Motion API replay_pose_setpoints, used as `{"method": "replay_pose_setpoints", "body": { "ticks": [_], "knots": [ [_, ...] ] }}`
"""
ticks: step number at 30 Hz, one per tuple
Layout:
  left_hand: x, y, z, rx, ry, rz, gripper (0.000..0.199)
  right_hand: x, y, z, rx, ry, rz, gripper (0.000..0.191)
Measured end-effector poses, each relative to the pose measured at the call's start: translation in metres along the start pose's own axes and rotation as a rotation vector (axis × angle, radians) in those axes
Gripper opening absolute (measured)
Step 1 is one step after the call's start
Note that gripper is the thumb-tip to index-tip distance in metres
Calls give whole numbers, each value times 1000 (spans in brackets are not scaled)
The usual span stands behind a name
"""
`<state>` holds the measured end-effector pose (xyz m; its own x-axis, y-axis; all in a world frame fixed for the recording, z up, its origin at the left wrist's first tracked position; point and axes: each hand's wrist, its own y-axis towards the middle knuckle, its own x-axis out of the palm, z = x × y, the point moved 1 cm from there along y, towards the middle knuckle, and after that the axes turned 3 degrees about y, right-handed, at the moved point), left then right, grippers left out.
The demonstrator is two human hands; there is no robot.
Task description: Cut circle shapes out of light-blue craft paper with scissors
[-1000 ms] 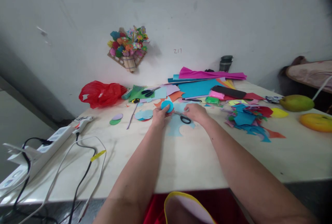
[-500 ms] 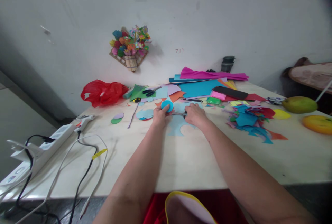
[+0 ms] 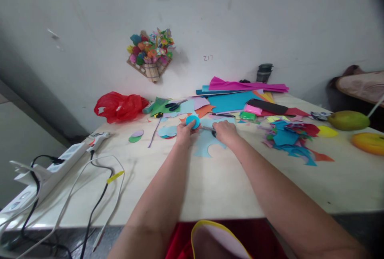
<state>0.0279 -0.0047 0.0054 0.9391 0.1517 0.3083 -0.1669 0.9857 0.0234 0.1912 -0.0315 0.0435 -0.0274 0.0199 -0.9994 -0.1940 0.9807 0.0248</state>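
Pinched in my left hand (image 3: 185,132) is a bright blue paper circle (image 3: 192,121), with a pale edge of another sheet showing behind it. My right hand (image 3: 225,132) is closed around the handles of a pair of scissors (image 3: 207,128), whose blades point left toward the circle. Beneath both hands lies a light blue sheet (image 3: 203,147) with round cutouts along its edge. Left of my left hand rests a small group of light blue circles (image 3: 168,132). A lilac and a green circle (image 3: 135,138) overlap farther left.
Paper scraps (image 3: 288,137) are heaped on the right, near a green mango (image 3: 348,120) and an orange-yellow fruit (image 3: 368,143). Coloured sheets (image 3: 235,102) and a second pair of scissors (image 3: 175,105) lie at the back. A power strip (image 3: 57,165) with cables and a red bag (image 3: 118,107) occupy the left.
My right hand has turned slightly and the scissors now show more of their handle and blades. The blue circle in my left hand has shifted a little. The camera view has moved slightly.
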Motion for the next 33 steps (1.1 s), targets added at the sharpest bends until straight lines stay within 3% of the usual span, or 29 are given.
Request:
{"method": "replay_pose_setpoints", "body": {
  "ticks": [5, 9, 11, 16, 19, 25, 33],
  "knots": [
    [0, 1, 0, -9, -43, 20, 22, -1, 2, 9, 65, 56, 39, 37],
    [0, 2, 0, -18, -69, 32, 20, 0, 7, 17, 119, 248, 126, 30],
    [0, 2, 0, -15, -77, 25, 18, 2, 10, 18, 126, 442, 138, 27],
    [1, 3, -2, -3, -100, 8, 16, 6, 10, 12, 111, 1102, -23, 12],
    [2, 3, -2, 1, -117, 6, 19, 5, 5, 11, 66, 1304, -84, 18],
    [3, 2, -1, 3, -137, -24, 20, 5, 1, 17, -43, 1376, -234, 36],
    [3, 2, 0, -4, -134, -73, 23, 13, 5, 20, -110, 1294, -274, 41]
  ]
}}
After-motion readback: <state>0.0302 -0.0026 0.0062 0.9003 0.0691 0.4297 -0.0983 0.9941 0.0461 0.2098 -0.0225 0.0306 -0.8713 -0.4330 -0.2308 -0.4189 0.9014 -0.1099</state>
